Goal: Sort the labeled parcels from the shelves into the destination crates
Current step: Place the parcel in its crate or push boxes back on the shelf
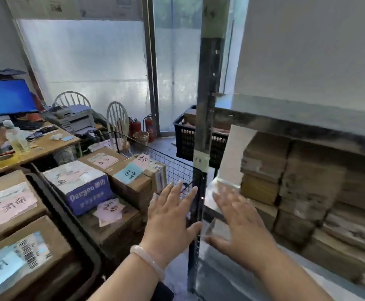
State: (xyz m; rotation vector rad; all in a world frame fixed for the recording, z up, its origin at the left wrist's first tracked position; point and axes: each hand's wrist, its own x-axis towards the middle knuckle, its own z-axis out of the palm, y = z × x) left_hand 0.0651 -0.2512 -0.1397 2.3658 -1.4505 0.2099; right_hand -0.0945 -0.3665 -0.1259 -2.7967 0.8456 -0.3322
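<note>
Hands, left (170,216) and right (240,222), stretch forward flat (fingers spread).

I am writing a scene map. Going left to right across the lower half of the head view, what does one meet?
In order: pink-label parcel → purple box → left hand → shelf post → right hand → shelf parcels.

The purple box (88,187) seemingly reads "Deeyeo".

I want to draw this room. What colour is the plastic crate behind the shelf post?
The plastic crate is black, seen in the head view.
</note>
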